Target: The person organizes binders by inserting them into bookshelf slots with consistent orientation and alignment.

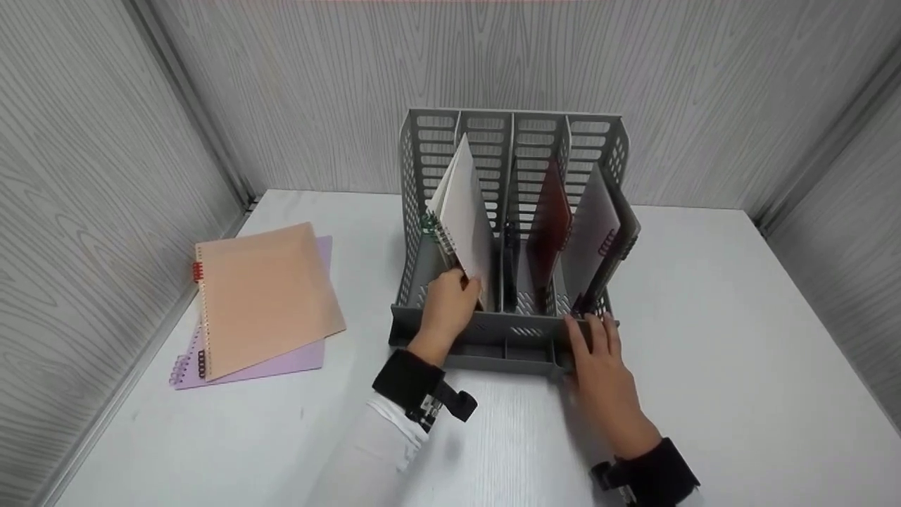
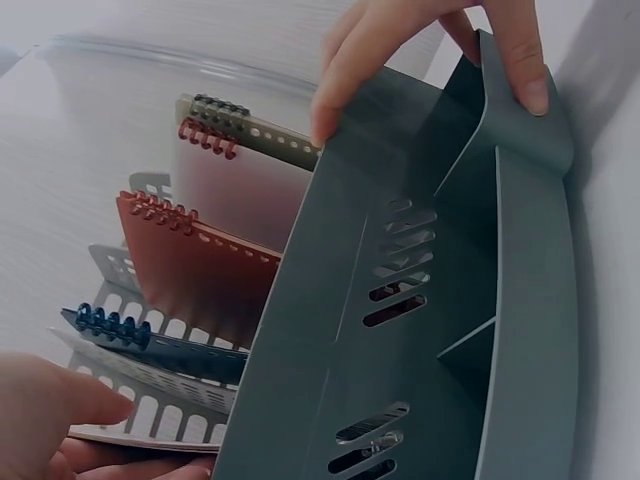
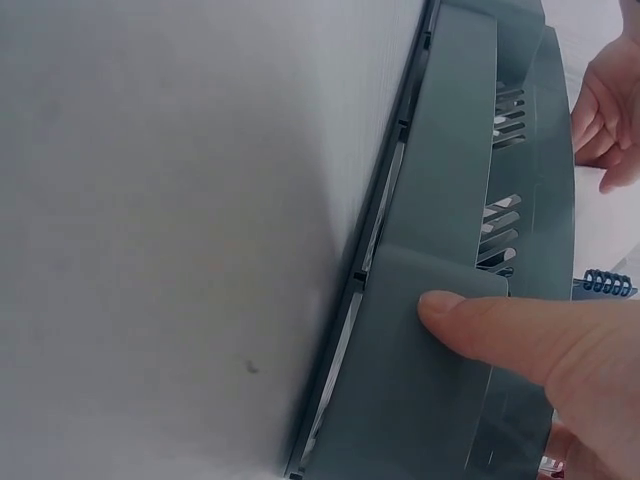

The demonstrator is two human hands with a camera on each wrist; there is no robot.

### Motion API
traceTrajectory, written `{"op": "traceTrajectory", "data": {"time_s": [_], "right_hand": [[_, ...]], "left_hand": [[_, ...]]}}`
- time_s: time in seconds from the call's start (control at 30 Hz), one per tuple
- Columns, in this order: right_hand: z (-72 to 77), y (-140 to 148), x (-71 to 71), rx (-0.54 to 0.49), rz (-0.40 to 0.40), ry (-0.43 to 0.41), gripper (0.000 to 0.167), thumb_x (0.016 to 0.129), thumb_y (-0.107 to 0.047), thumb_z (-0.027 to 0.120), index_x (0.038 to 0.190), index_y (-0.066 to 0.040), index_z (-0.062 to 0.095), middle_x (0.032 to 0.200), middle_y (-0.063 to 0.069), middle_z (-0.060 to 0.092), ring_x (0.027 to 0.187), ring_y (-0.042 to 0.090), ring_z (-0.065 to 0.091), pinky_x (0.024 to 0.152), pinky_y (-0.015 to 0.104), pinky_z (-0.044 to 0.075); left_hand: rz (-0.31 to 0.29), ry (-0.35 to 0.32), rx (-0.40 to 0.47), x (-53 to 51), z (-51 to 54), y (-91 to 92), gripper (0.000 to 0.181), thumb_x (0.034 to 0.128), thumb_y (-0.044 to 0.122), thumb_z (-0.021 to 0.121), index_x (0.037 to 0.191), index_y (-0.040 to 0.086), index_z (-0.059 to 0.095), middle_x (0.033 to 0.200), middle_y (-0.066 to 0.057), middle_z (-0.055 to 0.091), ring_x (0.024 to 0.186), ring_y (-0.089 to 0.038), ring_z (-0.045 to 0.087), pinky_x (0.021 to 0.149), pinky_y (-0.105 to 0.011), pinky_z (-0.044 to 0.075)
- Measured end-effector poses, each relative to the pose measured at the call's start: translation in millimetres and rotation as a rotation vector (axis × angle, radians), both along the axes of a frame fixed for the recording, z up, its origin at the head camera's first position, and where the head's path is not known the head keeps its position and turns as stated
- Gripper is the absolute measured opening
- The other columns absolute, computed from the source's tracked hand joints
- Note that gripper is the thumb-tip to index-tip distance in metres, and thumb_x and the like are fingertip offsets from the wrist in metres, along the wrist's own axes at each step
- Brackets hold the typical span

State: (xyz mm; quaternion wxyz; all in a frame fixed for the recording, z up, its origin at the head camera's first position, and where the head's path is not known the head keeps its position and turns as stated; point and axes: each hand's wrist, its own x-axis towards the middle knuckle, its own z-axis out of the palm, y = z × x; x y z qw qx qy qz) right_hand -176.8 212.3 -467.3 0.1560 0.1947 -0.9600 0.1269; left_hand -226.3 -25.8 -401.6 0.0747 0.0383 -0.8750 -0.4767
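Observation:
A grey slotted file organizer stands upright on the table. My left hand grips the near lower corner of a white spiral notebook, which leans in the organizer's left part. Behind it is another pale notebook with green rings. In the left wrist view, the left thumb lies above the cover, with fingers underneath. My right hand holds the organizer's front right edge. Its fingers hook over the rim, and in the right wrist view its thumb presses the front wall.
Farther right in the organizer stand a dark blue notebook, a red one, a translucent pale one and a dark grey one. On the table's left, a peach notebook overlaps a lilac one. Grey panels enclose the table.

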Motion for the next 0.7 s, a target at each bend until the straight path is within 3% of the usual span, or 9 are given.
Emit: {"op": "traceTrajectory", "data": {"time_s": [0.23,0.37,0.5,0.6,0.7], "right_hand": [[-0.7,-0.4,-0.6,0.005,-0.008,0.001,0.086,0.07,-0.012,0.08,0.142,-0.009,0.033,0.14,0.025,0.028,0.134,0.043,0.014,0.043,0.039,0.047],[0.3,-0.5,-0.8,0.009,-0.006,-0.002,0.086,0.07,-0.012,0.08,0.142,-0.008,0.033,0.14,0.026,0.029,0.134,0.043,0.014,0.043,0.037,0.045],[1.0,-0.6,-0.7,0.009,0.001,0.003,0.088,0.069,-0.011,0.081,0.142,-0.007,0.033,0.14,0.026,0.029,0.134,0.044,0.015,0.042,0.036,0.044],[0.8,-0.9,-0.6,0.001,0.004,0.01,0.088,0.069,-0.011,0.081,0.142,-0.007,0.033,0.139,0.026,0.029,0.134,0.044,0.015,0.043,0.037,0.045],[-0.2,-1.9,-0.1,-0.005,0.005,0.013,0.087,0.068,-0.011,0.081,0.142,-0.007,0.034,0.139,0.026,0.03,0.134,0.044,0.016,0.043,0.038,0.046]], "left_hand": [[-0.015,0.05,-0.014,9.7,2.6,-5.7,0.023,0.0944,0.019,0.053,0.075,0.007,0.054,0.057,0.004,0.042,0.046,-0.01,0.035,0.044,-0.024,0.027],[-0.027,0.055,-0.006,15.9,6.4,-9.5,0.025,0.0944,0.02,0.053,0.103,-0.001,0.064,0.07,-0.001,0.059,0.049,-0.01,0.039,0.05,-0.025,0.036],[-0.03,0.047,-0.003,21.7,8.6,-16.3,0.04,0.0947,0.022,0.053,0.125,-0.004,0.055,0.097,-0.01,0.068,0.065,-0.014,0.057,0.069,-0.032,0.05],[-0.029,0.043,0.0,25.0,8.9,-22.6,0.042,0.0949,0.024,0.052,0.127,-0.003,0.053,0.106,-0.012,0.066,0.086,-0.019,0.064,0.079,-0.037,0.05],[-0.023,0.044,0.004,28.7,8.0,-29.4,0.043,0.0947,0.025,0.052,0.128,-0.002,0.052,0.108,-0.012,0.066,0.096,-0.022,0.064,0.082,-0.037,0.05]]}}
